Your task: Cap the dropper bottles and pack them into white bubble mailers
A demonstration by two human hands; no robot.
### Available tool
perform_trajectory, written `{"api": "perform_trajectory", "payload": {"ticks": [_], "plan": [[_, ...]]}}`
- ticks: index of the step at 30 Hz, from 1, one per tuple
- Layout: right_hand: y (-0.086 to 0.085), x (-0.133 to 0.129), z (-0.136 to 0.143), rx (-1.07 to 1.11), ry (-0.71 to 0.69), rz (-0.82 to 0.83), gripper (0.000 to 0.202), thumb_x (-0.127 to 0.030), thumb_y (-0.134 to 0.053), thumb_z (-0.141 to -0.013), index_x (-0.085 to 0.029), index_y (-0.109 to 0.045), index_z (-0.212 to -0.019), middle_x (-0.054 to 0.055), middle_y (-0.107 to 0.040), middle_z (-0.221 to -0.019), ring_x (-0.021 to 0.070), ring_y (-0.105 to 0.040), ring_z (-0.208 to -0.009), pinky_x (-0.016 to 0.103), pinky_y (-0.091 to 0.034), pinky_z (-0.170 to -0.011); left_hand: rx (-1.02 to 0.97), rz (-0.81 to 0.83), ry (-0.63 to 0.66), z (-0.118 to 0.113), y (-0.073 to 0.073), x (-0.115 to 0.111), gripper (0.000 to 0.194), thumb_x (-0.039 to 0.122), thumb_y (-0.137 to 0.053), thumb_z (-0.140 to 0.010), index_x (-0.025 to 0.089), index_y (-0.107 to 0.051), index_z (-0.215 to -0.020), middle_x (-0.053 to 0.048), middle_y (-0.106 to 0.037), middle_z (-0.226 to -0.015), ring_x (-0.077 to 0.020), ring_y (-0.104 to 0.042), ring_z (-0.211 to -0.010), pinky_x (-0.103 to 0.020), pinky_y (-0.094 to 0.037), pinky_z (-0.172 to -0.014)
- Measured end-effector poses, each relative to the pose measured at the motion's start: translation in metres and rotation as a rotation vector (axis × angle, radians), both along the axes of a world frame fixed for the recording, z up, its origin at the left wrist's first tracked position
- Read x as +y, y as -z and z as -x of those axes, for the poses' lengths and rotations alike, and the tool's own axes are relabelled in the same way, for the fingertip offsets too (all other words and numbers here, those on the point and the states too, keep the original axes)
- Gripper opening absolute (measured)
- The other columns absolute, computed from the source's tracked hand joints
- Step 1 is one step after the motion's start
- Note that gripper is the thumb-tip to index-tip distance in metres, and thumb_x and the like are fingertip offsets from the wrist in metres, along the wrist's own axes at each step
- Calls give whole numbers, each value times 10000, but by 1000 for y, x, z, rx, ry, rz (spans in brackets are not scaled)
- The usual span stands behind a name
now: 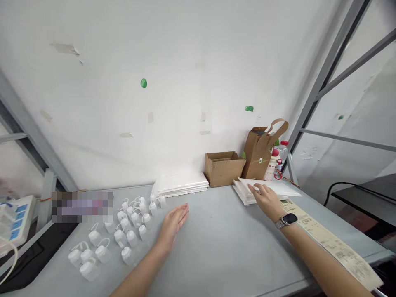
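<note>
My right hand (265,201), with a watch (290,219) on its wrist, is over a small pile of white padded envelopes (283,189) at the right. Its fingers are bent and closed at the top envelope's near edge; the exact grip is partly hidden. My left hand (173,225) rests on its edge above the grey table (222,247), fingers straight and together, holding nothing. Left of it stand several small translucent bottles (131,238) with white caps and thin white loops. A stack of flat white envelopes (182,184) lies behind, against the wall.
An open cardboard box (225,171), a brown paper bag (256,154) and a red-capped bottle (282,150) stand at the back. A long strip of printed labels (335,243) runs along the right edge. A power strip (23,218) sits at far left, and grey metal posts (320,86) flank the table.
</note>
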State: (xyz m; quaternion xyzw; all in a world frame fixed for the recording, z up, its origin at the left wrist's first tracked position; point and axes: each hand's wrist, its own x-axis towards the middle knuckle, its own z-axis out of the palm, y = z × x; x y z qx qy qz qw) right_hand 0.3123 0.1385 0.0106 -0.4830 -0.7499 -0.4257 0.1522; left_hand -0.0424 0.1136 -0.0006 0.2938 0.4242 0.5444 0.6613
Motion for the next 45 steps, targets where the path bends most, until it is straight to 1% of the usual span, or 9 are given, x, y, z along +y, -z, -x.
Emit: {"api": "perform_trajectory", "payload": {"ticks": [4, 9, 12, 19, 23, 28, 32, 39, 45], "plan": [[11, 6, -3, -2, -25, -1, 312, -42, -397, -843, -133, -636, -1021, 125, -623, -884, 206, -531, -717, 305, -428, -614, 4, 0, 19, -1, -1, -1, 141, 126, -548, -813, 118, -688, -831, -140, -644, -1155, -230, -553, -1135, -352, -396, -1026], [9, 4, -1, 56, -25, -69, 280, -319, -478, -889, -121, -633, -1011, 125, -622, -869, 200, -534, -695, 313, -429, -628, 2, 1, 25, -2, -1, -2, 123, 141, -571, -801, 127, -692, -818, -134, -653, -1141, -228, -550, -1139, -340, -395, -1027], [9, 2, 0, 115, -19, -127, 330, -380, -493, -877, -105, -641, -982, 125, -622, -845, 187, -532, -666, 307, -433, -627, -2, 2, 29, -2, 0, -2, 123, 146, -571, -803, 124, -692, -817, -139, -654, -1136, -231, -552, -1137, -344, -396, -1026], [2, -2, 28, 218, -63, -185, 267, -308, -508, -869, -110, -632, -997, 124, -611, -841, 196, -545, -705, 317, -442, -642, 3, -9, 44, -2, 1, -3, 124, 170, -587, -798, 123, -695, -837, -142, -646, -1149, -240, -543, -1146, -356, -377, -1040], [-3, 3, 76, 229, -164, 18, 249, -228, -425, -898, -156, -610, -1048, 110, -615, -882, 187, -543, -740, 323, -418, -683, 13, -8, 48, -3, -1, -4, 128, 150, -575, -795, 122, -698, -818, -139, -658, -1128, -239, -545, -1144, -353, -378, -1039], [-5, 33, 141, 154, -184, 179, 271, -168, -397, -896, -154, -583, -1092, 110, -613, -914, 209, -519, -791, 324, -341, -681, 21, -12, 40, -2, -2, -4, 99, 153, -603, -771, 127, -695, -791, -137, -670, -1103, -242, -548, -1140, -357, -372, -1042], [-4, 63, 174, 137, -186, 244, 271, -171, -439, -883, -129, -555, -1124, 133, -598, -954, 229, -488, -829, 334, -297, -707, 21, -15, 36, -2, -4, -5, 100, 149, -591, -771, 124, -687, -781, -142, -673, -1094, -246, -554, -1132, -367, -382, -1034], [-13, 94, 189, 159, -227, 299, 186, -74, -469, -834, -121, -638, -893, 123, -604, -847, 223, -468, -789, 336, -278, -704, 5, -26, 39, -5, -8, -8, 85, 167, -611, -760, 120, -682, -767, -149, -669, -1099, -251, -556, -1128, -357, -393, -1024], [-41, 72, 181, 408, -202, 212, 267, -154, -375, -906, -138, -628, -990, 123, -612, -889, 224, -499, -823, 340, -325, -713, -27, 0, 45, -5, -6, -8, 69, 188, -632, -756, 137, -677, -764, -142, -662, -1114, -248, -550, -1137, -348, -384, -1024]]}}
